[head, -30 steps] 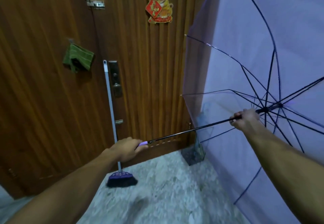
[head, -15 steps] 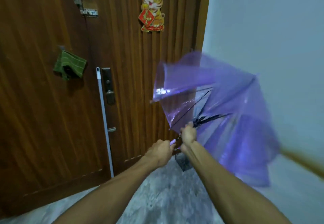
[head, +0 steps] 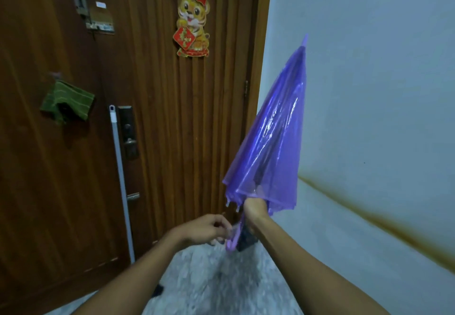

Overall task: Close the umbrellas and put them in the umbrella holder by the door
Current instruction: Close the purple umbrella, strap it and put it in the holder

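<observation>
Head view: the right hand (head: 254,210) grips the folded purple umbrella (head: 273,142) by its shaft, tip up against the wall — likely readying it for the holder (head: 246,239) below. The left hand (head: 204,231), fingers loosely curled, touches the curved handle (head: 234,239).

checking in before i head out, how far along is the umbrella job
Done: the purple umbrella is folded shut, tip up. In hand: the right hand grips it under the canopy; the left hand is at the handle. Left: putting it in the dark holder behind the hands, mostly hidden. No other umbrellas show.
</observation>
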